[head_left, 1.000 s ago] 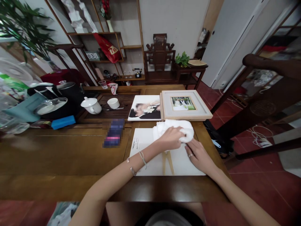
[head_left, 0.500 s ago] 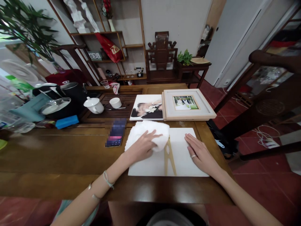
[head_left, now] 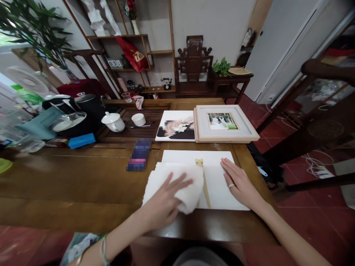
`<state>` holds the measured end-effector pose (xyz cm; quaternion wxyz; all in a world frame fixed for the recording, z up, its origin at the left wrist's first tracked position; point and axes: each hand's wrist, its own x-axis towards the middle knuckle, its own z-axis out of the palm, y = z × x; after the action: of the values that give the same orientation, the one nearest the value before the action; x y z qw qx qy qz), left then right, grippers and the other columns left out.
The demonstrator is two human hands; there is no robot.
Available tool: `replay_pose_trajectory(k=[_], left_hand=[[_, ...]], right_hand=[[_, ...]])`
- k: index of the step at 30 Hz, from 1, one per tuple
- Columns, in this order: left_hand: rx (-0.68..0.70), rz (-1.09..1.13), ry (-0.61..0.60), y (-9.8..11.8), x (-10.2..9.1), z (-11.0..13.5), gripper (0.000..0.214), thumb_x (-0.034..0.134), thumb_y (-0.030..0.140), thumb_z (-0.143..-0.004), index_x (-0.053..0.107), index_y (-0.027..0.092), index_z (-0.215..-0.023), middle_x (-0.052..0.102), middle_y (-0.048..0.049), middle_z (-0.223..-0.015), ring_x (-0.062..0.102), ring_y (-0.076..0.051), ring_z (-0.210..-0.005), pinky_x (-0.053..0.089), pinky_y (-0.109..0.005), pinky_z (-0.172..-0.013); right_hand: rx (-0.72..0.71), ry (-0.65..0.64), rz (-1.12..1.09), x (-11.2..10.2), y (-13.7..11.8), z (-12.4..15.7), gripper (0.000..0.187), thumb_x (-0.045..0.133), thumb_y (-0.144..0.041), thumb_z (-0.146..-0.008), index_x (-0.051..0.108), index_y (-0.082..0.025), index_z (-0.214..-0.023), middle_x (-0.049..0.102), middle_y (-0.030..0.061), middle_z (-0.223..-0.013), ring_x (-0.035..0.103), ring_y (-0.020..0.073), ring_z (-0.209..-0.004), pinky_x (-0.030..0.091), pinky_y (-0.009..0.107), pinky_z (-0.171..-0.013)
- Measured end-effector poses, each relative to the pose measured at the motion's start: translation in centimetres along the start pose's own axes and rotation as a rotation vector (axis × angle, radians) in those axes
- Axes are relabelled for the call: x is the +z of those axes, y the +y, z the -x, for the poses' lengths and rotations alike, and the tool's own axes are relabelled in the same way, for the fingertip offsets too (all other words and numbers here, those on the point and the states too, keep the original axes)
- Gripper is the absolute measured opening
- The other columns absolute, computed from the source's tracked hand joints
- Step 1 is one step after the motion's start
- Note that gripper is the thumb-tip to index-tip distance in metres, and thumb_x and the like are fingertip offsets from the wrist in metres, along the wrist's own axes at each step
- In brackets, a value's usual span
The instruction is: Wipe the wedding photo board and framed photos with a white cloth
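Note:
A white panel (head_left: 217,181) lies on the table in front of me, with a gold-coloured stand (head_left: 205,184) on its upper face. My left hand (head_left: 164,204) presses a folded white towel (head_left: 155,179) onto the panel's left half, index and middle fingers stretched across the cloth. The towel hides the panel's lower left corner and part of the stand's left leg. On the panel's right side rests my right hand (head_left: 238,181), flat, fingers extended, a ring on one of them; it holds nothing.
Behind the panel lie a photo print (head_left: 177,127) and a light wooden picture frame (head_left: 244,129). A phone (head_left: 138,155) is to the left. Farther left are a white lidded cup (head_left: 113,122), a small white bowl (head_left: 138,119) and a blue block (head_left: 82,140).
My left hand has drawn the towel toward me, down to the panel's near edge, uncovering the panel's far left part and the stand's top. The right hand stays on the panel.

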<state>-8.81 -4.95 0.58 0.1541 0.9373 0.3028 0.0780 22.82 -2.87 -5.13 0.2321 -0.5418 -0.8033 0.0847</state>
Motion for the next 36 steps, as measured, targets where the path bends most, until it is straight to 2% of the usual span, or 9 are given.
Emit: replay_pose_trajectory(k=[4, 7, 11, 16, 19, 23, 26, 29, 36], left_hand=[[-0.126, -0.055, 0.063, -3.9, -0.9, -3.5, 0.027, 0.052, 0.009, -0.075, 0.072, 0.018, -0.09, 0.033, -0.0083, -0.152, 0.02, -0.032, -0.143, 0.01, -0.062, -0.113], [-0.18, -0.084, 0.112, -6.1, -1.4, -5.4, 0.026, 0.051, 0.013, -0.078, 0.069, 0.015, -0.097, 0.038, -0.0121, -0.148, 0.022, -0.032, -0.142, 0.015, -0.062, -0.112], [-0.18, -0.101, 0.084, -5.9, -1.5, -5.7, 0.03, 0.051, 0.009, -0.075, 0.069, 0.016, -0.099, 0.039, -0.0112, -0.148, 0.023, -0.032, -0.142, 0.018, -0.061, -0.112], [-0.129, -0.051, 0.053, -1.2, -0.2, -2.2, 0.032, 0.052, 0.007, -0.073, 0.073, 0.021, -0.093, 0.031, -0.0039, -0.153, 0.017, -0.033, -0.144, 0.011, -0.059, -0.115], [-0.086, -0.018, 0.069, 1.7, 0.5, 1.0, 0.027, 0.052, 0.005, -0.068, 0.073, 0.019, -0.078, 0.028, -0.0006, -0.154, 0.016, -0.032, -0.144, 0.009, -0.057, -0.117], [-0.069, -0.015, 0.155, 3.2, 0.8, 4.5, 0.026, 0.046, 0.0, -0.064, 0.065, 0.017, -0.058, 0.037, 0.0001, -0.15, 0.023, -0.029, -0.142, 0.013, -0.052, -0.119], [-0.147, -0.051, 0.258, 2.5, 1.0, 6.0, 0.048, 0.037, -0.002, -0.064, 0.072, 0.017, -0.092, 0.045, -0.0016, -0.145, 0.034, -0.023, -0.138, 0.027, -0.045, -0.117], [-0.247, -0.091, 0.353, 1.5, 1.4, 6.7, 0.07, 0.032, -0.002, -0.067, 0.055, 0.017, -0.13, 0.049, -0.0045, -0.141, 0.045, -0.02, -0.13, 0.037, -0.041, -0.111], [-0.346, -0.129, 0.374, 1.6, 0.9, 7.6, 0.062, 0.034, 0.0, -0.075, 0.057, 0.02, -0.128, 0.056, -0.0047, -0.135, 0.053, -0.022, -0.122, 0.043, -0.038, -0.106]], right_hand=[[0.005, -0.03, -0.004, -0.2, 0.1, 0.0, 0.047, 0.036, -0.026, -0.097, 0.035, -0.023, -0.144, 0.044, 0.0105, -0.147, 0.033, 0.0236, -0.141, 0.035, 0.051, -0.109], [-0.003, -0.036, -0.002, -0.4, 0.1, 0.0, 0.047, 0.037, -0.026, -0.097, 0.036, -0.022, -0.143, 0.043, 0.0107, -0.148, 0.033, 0.0234, -0.141, 0.034, 0.05, -0.11], [-0.017, -0.018, 0.002, -0.4, 0.1, -0.1, 0.046, 0.038, -0.025, -0.096, 0.038, -0.021, -0.142, 0.044, 0.011, -0.147, 0.034, 0.0229, -0.14, 0.034, 0.049, -0.111], [-0.028, -0.02, 0.021, -0.1, 0.4, -0.1, 0.048, 0.037, -0.025, -0.096, 0.034, -0.022, -0.145, 0.043, 0.0107, -0.148, 0.034, 0.0232, -0.14, 0.031, 0.051, -0.113], [-0.041, -0.016, 0.07, -0.4, 0.1, 0.0, 0.052, 0.037, -0.026, -0.097, 0.027, -0.023, -0.148, 0.042, 0.0116, -0.148, 0.034, 0.0242, -0.14, 0.026, 0.056, -0.114], [-0.149, -0.011, 0.148, -1.3, -2.2, 0.0, 0.063, 0.045, -0.037, -0.094, 0.02, -0.024, -0.151, 0.032, 0.0115, -0.154, 0.017, 0.0291, -0.146, 0.017, 0.061, -0.115], [-0.317, -0.226, 0.139, -1.5, -5.1, -0.1, 0.079, 0.052, -0.055, -0.087, 0.017, -0.025, -0.152, 0.02, 0.0106, -0.158, 0.011, 0.0303, -0.147, 0.018, 0.057, -0.116], [-0.378, -0.321, 0.157, -0.8, -7.2, -0.3, 0.102, 0.061, -0.072, -0.069, 0.019, -0.027, -0.151, 0.016, 0.0151, -0.159, 0.011, 0.0392, -0.145, 0.019, 0.063, -0.111], [-0.486, -0.258, 0.325, 0.6, -6.9, -0.3, 0.077, 0.055, -0.052, -0.086, 0.029, -0.015, -0.148, 0.029, 0.0234, -0.152, 0.025, 0.0422, -0.14, 0.029, 0.06, -0.106]])
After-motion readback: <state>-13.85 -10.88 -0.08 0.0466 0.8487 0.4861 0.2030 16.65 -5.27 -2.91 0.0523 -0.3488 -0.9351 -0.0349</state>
